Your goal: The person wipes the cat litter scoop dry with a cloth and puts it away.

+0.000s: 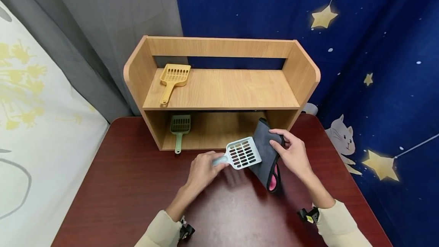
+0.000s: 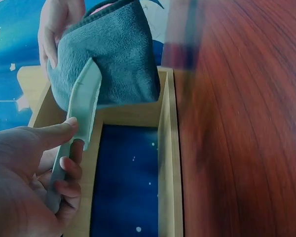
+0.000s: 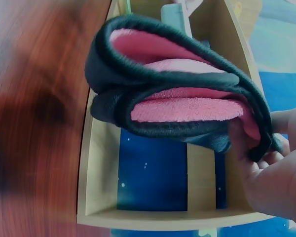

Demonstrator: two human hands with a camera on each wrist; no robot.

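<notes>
My left hand grips the handle of a pale blue litter scoop, whose slotted head points right. The tip of the scoop touches or nearly touches a folded cloth, grey outside with pink inside and dark edging. That cloth hangs above the table from my right hand, which pinches its upper right edge. Seen from the right wrist, the pink folds face the camera, and the fingers behind the edge are partly hidden. In the left wrist view the scoop appears side-on against the grey pile.
A two-tier wooden shelf stands at the back of the dark red table. On its upper board lies a yellow litter scoop. A green litter scoop is in the lower compartment at the left, its handle reaching past the front edge.
</notes>
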